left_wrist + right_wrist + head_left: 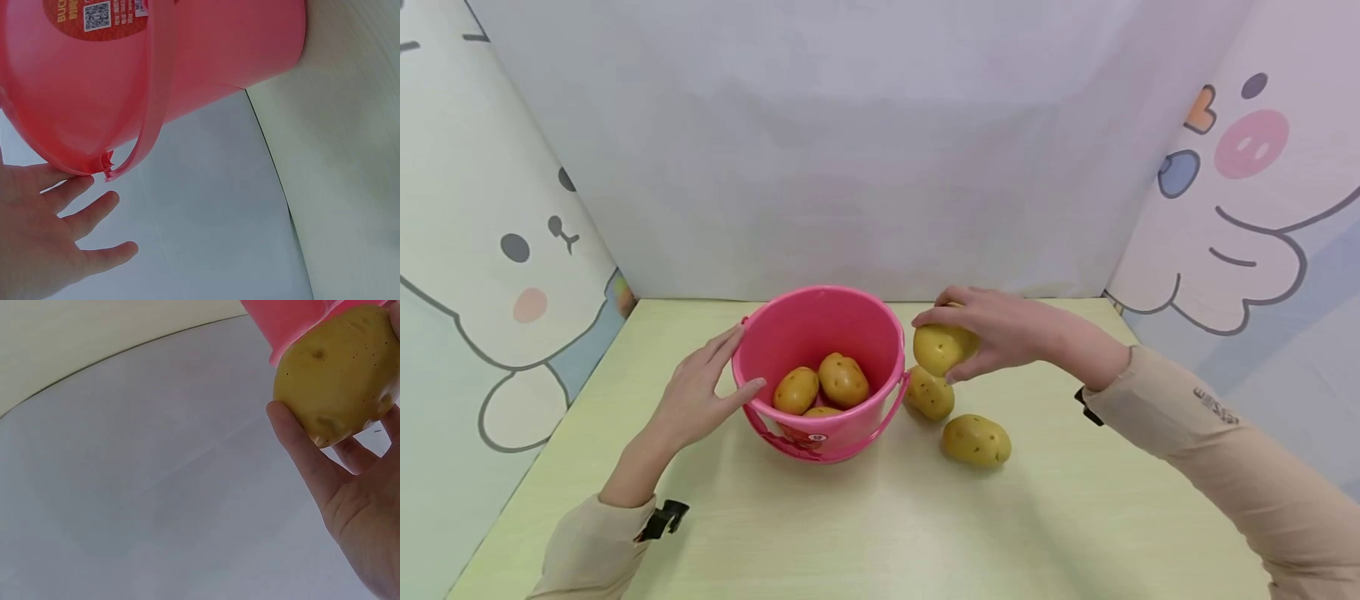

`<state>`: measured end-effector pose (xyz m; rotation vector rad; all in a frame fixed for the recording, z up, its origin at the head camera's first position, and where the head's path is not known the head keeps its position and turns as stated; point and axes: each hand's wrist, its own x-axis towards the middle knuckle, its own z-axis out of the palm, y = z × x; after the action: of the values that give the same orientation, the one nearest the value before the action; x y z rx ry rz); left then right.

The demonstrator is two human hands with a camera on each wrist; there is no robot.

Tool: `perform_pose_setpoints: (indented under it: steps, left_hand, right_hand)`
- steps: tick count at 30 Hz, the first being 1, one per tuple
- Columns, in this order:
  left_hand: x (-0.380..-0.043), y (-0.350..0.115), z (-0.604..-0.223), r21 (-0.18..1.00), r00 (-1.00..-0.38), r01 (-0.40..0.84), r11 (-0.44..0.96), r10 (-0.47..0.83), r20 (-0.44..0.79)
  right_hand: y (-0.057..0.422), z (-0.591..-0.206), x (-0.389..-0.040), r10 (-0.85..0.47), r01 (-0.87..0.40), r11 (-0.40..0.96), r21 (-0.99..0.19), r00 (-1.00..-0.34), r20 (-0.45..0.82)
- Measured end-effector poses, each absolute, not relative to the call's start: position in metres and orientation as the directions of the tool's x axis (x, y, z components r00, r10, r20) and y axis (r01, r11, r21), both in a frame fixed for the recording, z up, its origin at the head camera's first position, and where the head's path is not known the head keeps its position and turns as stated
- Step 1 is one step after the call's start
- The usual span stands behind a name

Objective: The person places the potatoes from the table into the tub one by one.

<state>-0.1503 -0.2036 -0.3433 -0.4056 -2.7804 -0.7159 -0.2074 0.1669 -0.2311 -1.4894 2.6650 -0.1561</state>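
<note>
A pink bucket (820, 312) stands on the table with several potatoes (843, 381) inside it. My left hand (698, 387) touches the left side of the bucket's rim, its fingers fairly straight and spread in the left wrist view. To the right of the bucket my right hand (992, 329) grips a yellow potato (942, 347) above the table; the right wrist view shows fingers and thumb around that potato (340, 372). Below it, a second potato (931, 395) lies against the bucket's right side. Another potato (976, 441) rests on the table nearer to me.
The bucket's pink handle (891, 417) hangs down at the front. Behind the pale wooden table (880, 533) rises a white sheet (865, 167). Cartoon-printed panels (512, 192) close off the left and right sides.
</note>
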Motion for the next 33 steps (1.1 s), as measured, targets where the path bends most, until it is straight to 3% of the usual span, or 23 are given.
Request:
perform_pose_setpoints:
  steps: [20, 33]
  left_hand:
    - [-0.15, -0.204, -0.344, 0.429, -0.937, 0.314, 0.847, 0.204, 0.283]
    - [-0.152, -0.205, -0.345, 0.429, -0.932, 0.328, 0.842, 0.213, 0.294]
  right_hand:
    - [0.128, -0.219, -0.215, -0.882, -0.872, 0.468, -0.143, -0.471, -0.012]
    - [0.104, -0.214, -0.223, -0.855, -0.843, 0.517, -0.148, -0.515, -0.054]
